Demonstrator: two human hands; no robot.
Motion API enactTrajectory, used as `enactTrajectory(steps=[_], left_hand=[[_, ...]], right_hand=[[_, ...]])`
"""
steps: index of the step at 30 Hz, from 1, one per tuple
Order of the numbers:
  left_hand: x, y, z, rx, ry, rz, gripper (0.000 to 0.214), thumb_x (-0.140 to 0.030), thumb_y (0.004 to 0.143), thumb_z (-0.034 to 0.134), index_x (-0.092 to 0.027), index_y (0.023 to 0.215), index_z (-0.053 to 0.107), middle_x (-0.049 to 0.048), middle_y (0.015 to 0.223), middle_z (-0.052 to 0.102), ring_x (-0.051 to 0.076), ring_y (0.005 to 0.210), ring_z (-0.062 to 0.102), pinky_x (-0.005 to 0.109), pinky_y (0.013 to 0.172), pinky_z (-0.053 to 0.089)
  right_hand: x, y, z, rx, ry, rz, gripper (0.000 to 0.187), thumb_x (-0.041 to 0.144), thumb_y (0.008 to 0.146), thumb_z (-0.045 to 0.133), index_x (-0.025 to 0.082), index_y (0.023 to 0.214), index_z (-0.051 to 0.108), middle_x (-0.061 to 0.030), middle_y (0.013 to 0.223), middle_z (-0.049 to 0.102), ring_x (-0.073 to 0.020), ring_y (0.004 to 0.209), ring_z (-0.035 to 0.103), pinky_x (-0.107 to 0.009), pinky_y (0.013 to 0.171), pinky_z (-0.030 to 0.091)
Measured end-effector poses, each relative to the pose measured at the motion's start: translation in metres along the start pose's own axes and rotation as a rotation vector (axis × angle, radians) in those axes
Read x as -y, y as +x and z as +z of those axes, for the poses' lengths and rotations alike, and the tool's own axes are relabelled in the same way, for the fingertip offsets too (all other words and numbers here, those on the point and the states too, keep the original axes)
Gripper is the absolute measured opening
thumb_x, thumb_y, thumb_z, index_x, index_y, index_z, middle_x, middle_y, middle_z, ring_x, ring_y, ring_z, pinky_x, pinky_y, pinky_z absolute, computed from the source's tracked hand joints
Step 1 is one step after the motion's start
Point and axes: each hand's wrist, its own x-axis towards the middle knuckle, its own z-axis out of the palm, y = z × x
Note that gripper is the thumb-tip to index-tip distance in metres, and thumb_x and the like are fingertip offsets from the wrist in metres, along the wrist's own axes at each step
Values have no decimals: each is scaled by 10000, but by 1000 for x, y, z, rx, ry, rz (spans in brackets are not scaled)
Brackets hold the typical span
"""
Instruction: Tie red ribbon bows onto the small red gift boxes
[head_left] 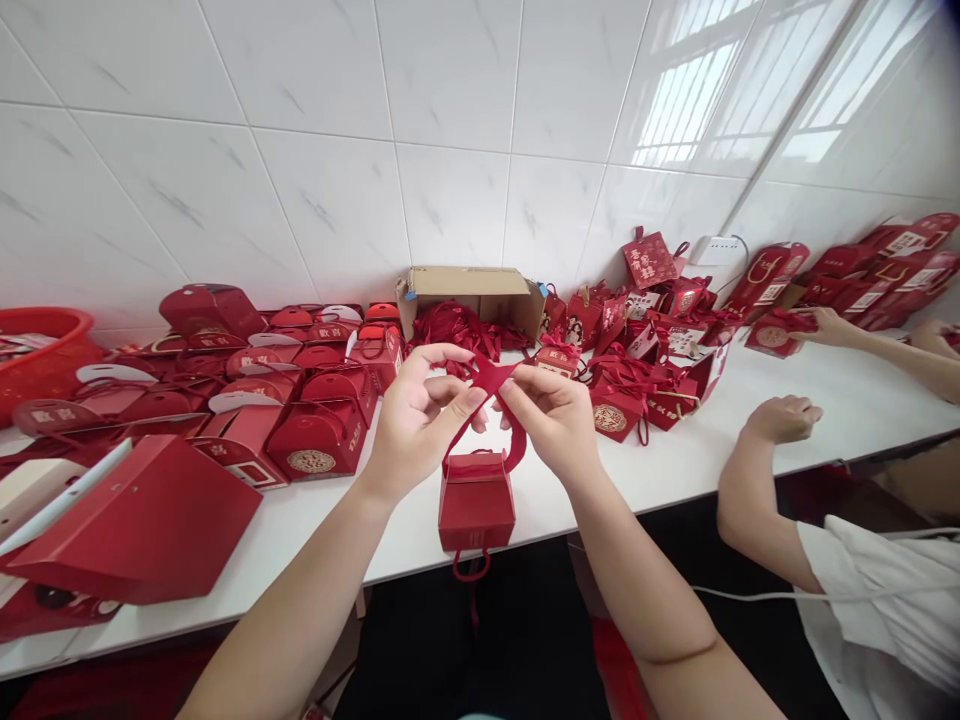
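A small red gift box (pixel 476 505) stands at the table's front edge, with a thin cord loop hanging from its near side. From its top rises a dark red ribbon (pixel 493 376), whose two lengths cross above the box. My left hand (pixel 424 415) pinches the ribbon at the crossing between thumb and fingers. Close beside it, my right hand (pixel 551 412) pinches the ribbon's other side. Both hands are raised over the box and do not touch it. Part of the ribbon is hidden behind the fingers.
An open cardboard carton (pixel 472 283) of red ribbons stands by the wall. Red boxes (pixel 322 440) crowd the left, beside an orange basin (pixel 45 350). More ribboned boxes (pixel 615 405) are at right, where a co-worker's hand (pixel 784 418) rests near the table edge.
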Motion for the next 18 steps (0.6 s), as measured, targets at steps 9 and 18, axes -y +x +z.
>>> enactTrajectory(steps=[9,18], left_hand=[[-5,2,-1,27,62,-25,394,-305,773,682,-232,1075,440,-56,573,612,104,434,566,197,446,441],[-8,2,-8,184,-24,-157,438,-198,754,648,-220,1159,483,-34,659,595,127,612,581,239,581,457]], right_hand=[[7,-6,0,134,120,35,187,353,756,684,175,804,712,11,617,641,-98,537,580,-226,495,529],[-6,-4,-7,233,-2,-135,174,344,874,555,231,895,686,8,716,658,-106,619,618,-240,584,546]])
